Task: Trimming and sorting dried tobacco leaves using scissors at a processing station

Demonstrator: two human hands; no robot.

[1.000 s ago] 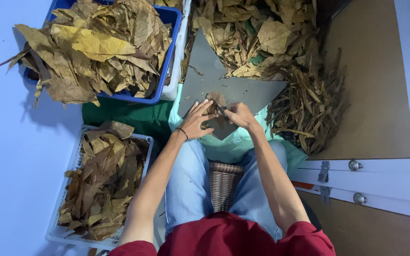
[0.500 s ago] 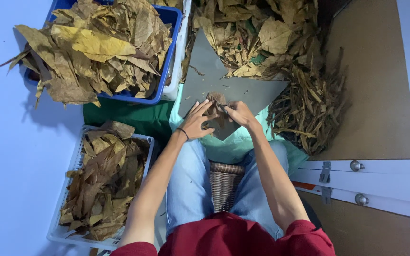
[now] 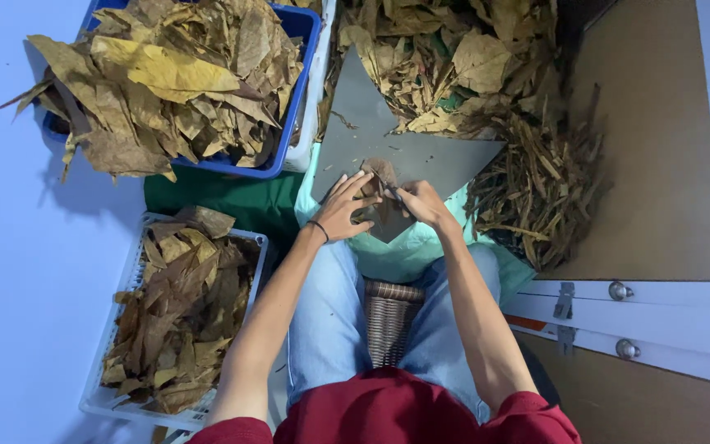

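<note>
Pale blue floor, grey board (image 3: 421,156) over lap | brown leaf (image 3: 381,201) flat on board, long axis pointing away | left hand (image 3: 345,210) fingers spread pressing leaf | right hand (image 3: 422,203) curled gripping small tool, kind unclear | blue crate (image 3: 301,25), white basket (image 3: 117,362) hold dry leaves

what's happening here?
A seated person works a dry brown leaf on a grey board. The left hand presses it flat; the right hand grips its edge. A blue crate and a white basket of leaves sit left, a stem pile right.
</note>
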